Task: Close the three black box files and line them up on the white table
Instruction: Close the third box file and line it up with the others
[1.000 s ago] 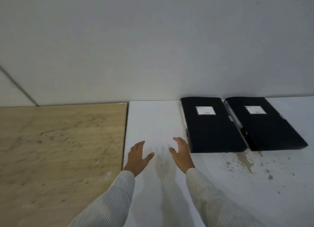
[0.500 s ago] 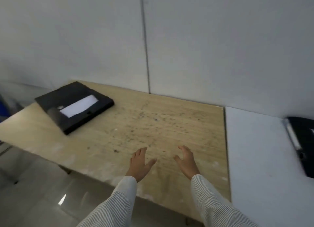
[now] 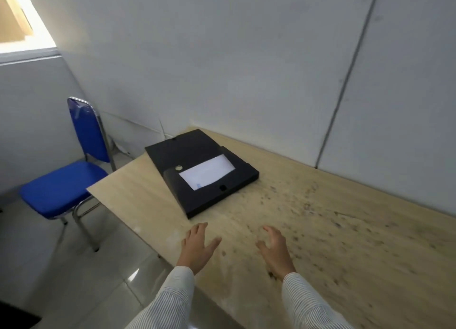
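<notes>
One black box file [image 3: 197, 163] lies open on the wooden table [image 3: 320, 225] near its far left corner, with white paper [image 3: 207, 172] showing inside and its lid spread flat behind. My left hand [image 3: 197, 248] hovers open over the table's front edge, a short way in front of the file. To its right my right hand [image 3: 275, 248] is also open, fingers apart, holding nothing. Both sleeves are striped. The other two box files and the white table are out of view.
A blue chair [image 3: 66, 180] with metal legs stands left of the wooden table, against the wall. A grey panelled wall [image 3: 246, 69] runs behind the table. Tiled floor [image 3: 61, 279] lies below the table's front edge.
The view has swung left from the white table with two closed files to the wooden table. The open file is now nearer and more central. Both hands stay open and empty.
</notes>
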